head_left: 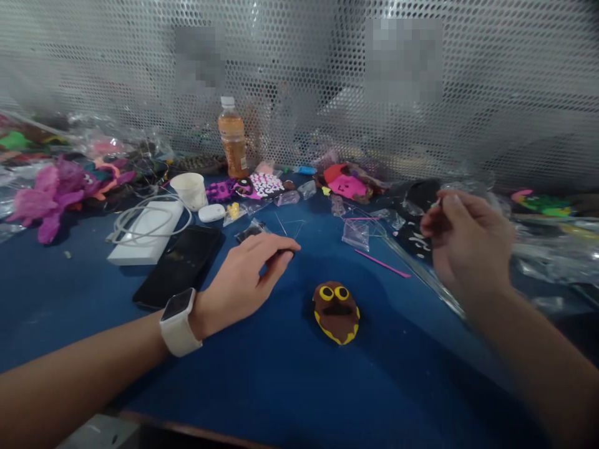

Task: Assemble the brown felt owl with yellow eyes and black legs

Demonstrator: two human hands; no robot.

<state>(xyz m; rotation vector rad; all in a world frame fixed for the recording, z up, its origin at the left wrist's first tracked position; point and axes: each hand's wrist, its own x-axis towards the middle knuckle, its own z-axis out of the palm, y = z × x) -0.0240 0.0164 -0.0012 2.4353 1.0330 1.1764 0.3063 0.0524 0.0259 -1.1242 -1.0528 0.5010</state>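
My left hand [243,280], with a white watch on its wrist, is closed in a pinch above the blue table. Between thumb and forefinger sits a small black clay-like piece [286,251]. My right hand [468,240] is raised at the right, its fingertips pinched together; whatever they hold is too small and blurred to name. Between the hands and nearer to me lies a brown oval clay figure [337,324] with yellow-ringed black eyes, a dark band below them and a yellow scalloped edge. Beyond it lies a thin pink modelling stick [382,263].
At the left are a black phone [180,265], a white box [147,234] with a coiled cable, and a paper cup [189,191]. A drink bottle [233,140] stands before the perforated metal screen [299,56]. Clay figures and plastic bags line the back.
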